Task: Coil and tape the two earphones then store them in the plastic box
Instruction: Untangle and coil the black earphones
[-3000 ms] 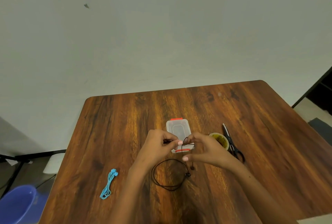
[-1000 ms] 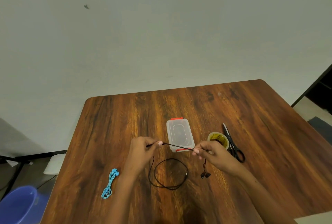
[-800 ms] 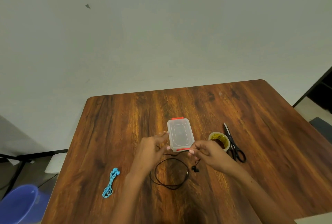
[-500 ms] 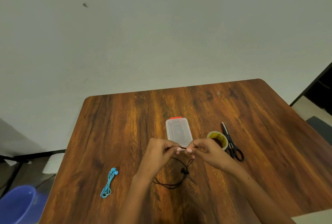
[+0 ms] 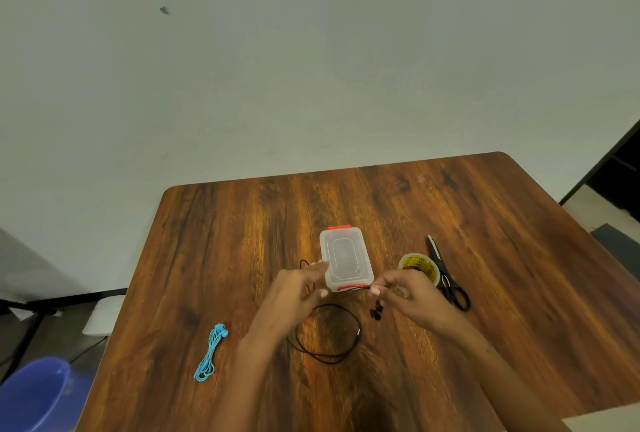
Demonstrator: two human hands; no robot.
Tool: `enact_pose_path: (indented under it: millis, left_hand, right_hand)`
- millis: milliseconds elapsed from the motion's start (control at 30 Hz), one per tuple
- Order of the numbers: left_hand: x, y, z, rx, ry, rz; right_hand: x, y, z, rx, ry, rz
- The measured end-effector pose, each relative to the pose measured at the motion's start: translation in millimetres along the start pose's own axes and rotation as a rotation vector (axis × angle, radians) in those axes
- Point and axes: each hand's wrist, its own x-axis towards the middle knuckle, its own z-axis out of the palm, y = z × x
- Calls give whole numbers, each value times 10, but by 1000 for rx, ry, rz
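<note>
The black earphone [image 5: 325,334] is held above the wooden table [image 5: 214,230] between both hands, a short run of its cord stretched from one to the other while the rest droops in a loose loop below them. The right hand [image 5: 405,294] pinches the cord at its fingertips, the two earbuds dangling just beneath that pinch. The left hand [image 5: 294,293] has cord looped around its loosely extended fingers, though whether they clamp it is unclear. Just beyond the hands lies the closed plastic box [image 5: 346,260]. Beside the right hand sit a tape roll [image 5: 418,267] and scissors [image 5: 446,275]. Well left of the left hand lies the coiled blue earphone [image 5: 211,350].
</note>
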Motion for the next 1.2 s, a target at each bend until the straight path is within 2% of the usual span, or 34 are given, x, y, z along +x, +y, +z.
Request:
enact_pose_path:
  millis: [167, 400, 600, 867, 1033, 1133, 1200]
  left_hand:
    - [-23, 292, 184, -149, 13, 146]
    - [-22, 92, 60, -184, 75, 37]
    - [-34, -30, 208, -223, 74, -1]
    - [-115, -196, 569, -101, 54, -61]
    - [-256, -299, 717, -76, 140, -101]
    - [-348, -357, 803, -91, 165, -131]
    - [-407, -382, 841, -94, 167, -143]
  right_hand:
    - [72, -196, 129, -85, -8, -101]
    - [-1, 47, 80, 148, 0, 9]
    - [-17, 272, 126, 170, 64, 94]
    - [90, 596, 559, -13, 264, 220]
    - [54, 693, 832, -153, 222, 251]
    - [-61, 777, 1035, -338, 282, 254]
    - [-167, 840, 1177, -414, 255, 225]
